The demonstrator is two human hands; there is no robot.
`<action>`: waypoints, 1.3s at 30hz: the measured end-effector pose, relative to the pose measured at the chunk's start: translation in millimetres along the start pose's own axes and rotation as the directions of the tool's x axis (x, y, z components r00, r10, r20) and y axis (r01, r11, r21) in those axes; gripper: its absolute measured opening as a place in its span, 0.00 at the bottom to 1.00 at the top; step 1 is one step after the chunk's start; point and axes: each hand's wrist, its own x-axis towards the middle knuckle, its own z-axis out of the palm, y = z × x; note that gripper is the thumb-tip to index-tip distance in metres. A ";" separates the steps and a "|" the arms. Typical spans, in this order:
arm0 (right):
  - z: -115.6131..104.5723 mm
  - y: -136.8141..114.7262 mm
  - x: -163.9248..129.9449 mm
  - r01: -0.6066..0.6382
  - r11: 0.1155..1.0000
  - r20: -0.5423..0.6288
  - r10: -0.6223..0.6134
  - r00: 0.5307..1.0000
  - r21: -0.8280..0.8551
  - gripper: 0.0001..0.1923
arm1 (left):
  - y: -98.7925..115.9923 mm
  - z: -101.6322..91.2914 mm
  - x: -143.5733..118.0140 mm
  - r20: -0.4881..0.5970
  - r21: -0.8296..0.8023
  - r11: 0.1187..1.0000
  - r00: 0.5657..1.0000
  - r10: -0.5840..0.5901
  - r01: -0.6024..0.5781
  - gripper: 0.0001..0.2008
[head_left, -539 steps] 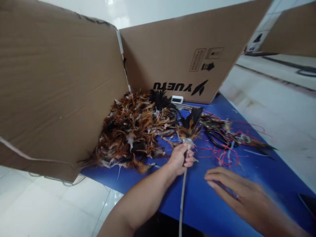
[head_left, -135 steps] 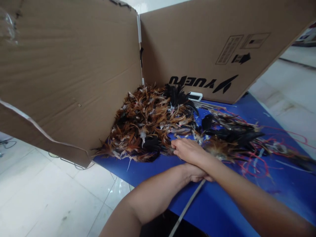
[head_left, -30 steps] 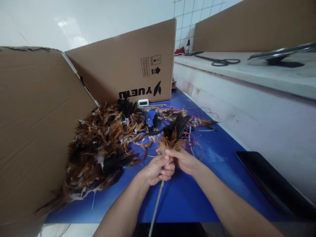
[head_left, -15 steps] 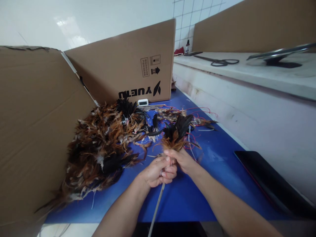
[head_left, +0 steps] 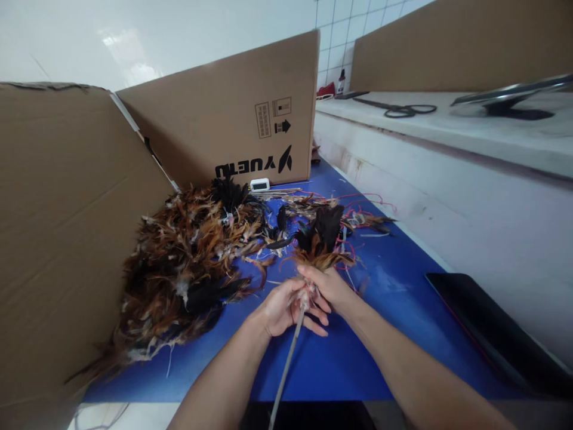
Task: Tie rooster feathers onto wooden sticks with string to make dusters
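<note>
A thin pale stick (head_left: 286, 367) runs from the bottom edge up to a tuft of brown and black feathers (head_left: 320, 236) bound at its top. My left hand (head_left: 280, 307) cups the stick just below the tuft, fingers loosened and spread. My right hand (head_left: 326, 286) pinches the base of the tuft from the right. Both hands hover over the blue table (head_left: 358, 352). A big heap of loose brown, orange and black feathers (head_left: 188, 269) lies to the left of my hands.
Cardboard walls (head_left: 58, 227) stand at the left and back (head_left: 233, 119). A small white device (head_left: 260, 184) sits by the back wall. Red threads and stray feathers (head_left: 362, 221) lie beyond the tuft. A dark flat tablet (head_left: 483, 328) rests at right. Scissors (head_left: 403, 110) lie on a raised ledge.
My left hand has loosened from a closed grip on the stick to spread fingers. The right hand still pinches the tuft base, which has turned slightly.
</note>
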 end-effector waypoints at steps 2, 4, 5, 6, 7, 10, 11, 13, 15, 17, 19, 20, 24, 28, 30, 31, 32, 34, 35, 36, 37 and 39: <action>0.9 0.2 1.6 0.003 1.000 -0.024 -0.003 1.000 0.017 0.22 | 0.6 2.3 -0.5 -0.068 0.049 0.997 0.996 0.061 -0.058 0.23; 3.1 -0.6 2.8 -0.002 0.999 -0.045 0.004 0.999 0.041 0.20 | 0.8 4.1 -1.3 -0.187 0.106 0.987 0.973 0.138 -0.120 0.22; 4.5 -1.4 3.1 0.005 0.998 -0.056 -0.001 0.998 0.056 0.19 | 0.7 4.4 -1.6 -0.244 0.141 0.980 0.954 0.172 -0.141 0.22; 6.0 -2.3 3.1 0.020 0.997 -0.070 -0.015 0.997 0.072 0.18 | 0.5 4.4 -1.9 -0.283 0.181 0.971 0.937 0.204 -0.157 0.22; 7.6 -3.1 2.9 0.033 0.996 -0.076 -0.027 0.997 0.080 0.17 | 0.2 4.0 -2.1 -0.296 0.225 0.960 0.927 0.231 -0.167 0.23; 11.5 -4.5 1.7 0.002 0.998 -0.036 0.001 0.999 0.061 0.16 | -0.4 2.1 -2.4 -0.235 0.302 0.938 0.940 0.247 -0.170 0.24; 12.5 -4.4 1.5 -0.021 0.999 -0.020 0.022 1.000 0.043 0.16 | -0.5 1.6 -2.5 -0.215 0.303 0.939 0.948 0.235 -0.164 0.24; 13.8 -3.5 1.7 -0.033 0.999 -0.027 0.033 0.999 0.008 0.15 | -0.5 1.3 -3.1 -0.201 0.273 0.951 0.958 0.204 -0.145 0.25; 14.3 -2.4 2.2 -0.013 1.000 -0.065 0.012 0.998 -0.008 0.14 | -0.1 1.3 -4.0 -0.196 0.219 0.967 0.965 0.176 -0.132 0.24; 14.4 -2.1 2.4 -0.008 1.000 -0.080 0.007 0.997 -0.017 0.15 | 0.4 1.1 -4.9 -0.160 0.155 0.981 0.977 0.142 -0.117 0.23; 14.0 -2.5 1.6 -0.021 1.000 -0.062 0.020 0.998 -0.021 0.17 | 0.9 0.4 -5.8 -0.111 0.110 0.989 0.988 0.111 -0.099 0.22; 13.8 -2.9 1.0 -0.028 0.999 -0.048 0.027 0.998 -0.020 0.18 | 1.2 -0.1 -6.1 -0.090 0.102 0.991 0.991 0.099 -0.090 0.22; 13.0 -3.7 -1.1 -0.022 0.999 -0.001 0.022 1.000 0.023 0.20 | 1.7 -1.2 -6.7 -0.076 0.108 0.991 0.993 0.088 -0.079 0.21; 12.7 -3.3 -2.0 -0.011 0.995 0.032 0.008 0.999 0.099 0.19 | 0.8 -0.5 -6.8 -0.085 0.121 0.988 0.991 0.106 -0.095 0.19; 12.1 -4.0 -2.5 -0.005 0.990 0.045 -0.001 0.999 0.139 0.18 | 0.6 0.2 -6.8 -0.079 0.113 0.989 0.991 0.109 -0.099 0.18; 11.5 -4.6 -2.8 -0.001 0.988 0.048 -0.006 0.999 0.157 0.18 | 0.7 0.5 -6.8 -0.075 0.101 0.990 0.991 0.108 -0.100 0.17; 10.7 -5.3 -3.1 -0.001 0.985 0.052 -0.009 0.999 0.173 0.18 | 0.9 0.7 -6.7 -0.069 0.087 0.991 0.992 0.106 -0.100 0.17; 8.3 -6.7 -3.7 -0.008 0.980 0.071 -0.006 0.997 0.199 0.17 | 1.6 1.1 -6.3 -0.056 0.053 0.993 0.993 0.109 -0.106 0.16; 6.7 -7.3 -3.8 -0.015 0.978 0.089 -0.003 0.996 0.209 0.17 | 2.1 1.2 -6.2 -0.047 0.039 0.993 0.993 0.110 -0.109 0.15; 5.1 -7.8 -3.9 -0.021 0.975 0.106 -0.002 0.994 0.220 0.18 | 2.6 1.3 -6.0 -0.040 0.026 0.993 0.993 0.114 -0.113 0.15; 3.4 -8.3 -3.9 -0.024 0.973 0.121 -0.005 0.993 0.231 0.18 | 3.0 1.3 -6.0 -0.035 0.016 0.993 0.993 0.117 -0.116 0.14; 0.0 -9.6 -3.6 -0.018 0.969 0.136 -0.016 0.991 0.246 0.19 | 3.7 0.8 -6.0 -0.030 0.001 0.993 0.992 0.121 -0.122 0.14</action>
